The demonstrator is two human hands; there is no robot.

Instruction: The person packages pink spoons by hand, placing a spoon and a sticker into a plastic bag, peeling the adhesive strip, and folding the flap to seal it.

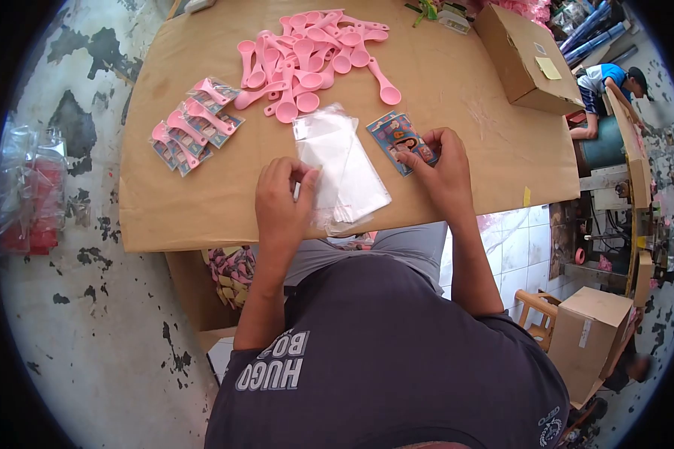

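Note:
A stack of clear plastic bags [350, 173] lies in front of me near the table's front edge. At its left edge is my left hand [283, 193], with thumb and forefinger pinched together on the plastic. To the right of the bags, my right hand [448, 168] grips printed cards [389, 136] by their right side, thumb on top. Beyond the bags is a heap of pink measuring spoons [305, 56]. Several bagged spoons with printed cards [195, 126] overlap in rows at the left.
A cardboard box [528, 63] stands at the table's back right corner. Another person [612, 78] works beyond it. A large carton [588, 322] is at the lower right, beside a wooden chair [535, 310]. Plastic packs [34, 187] are at the left wall.

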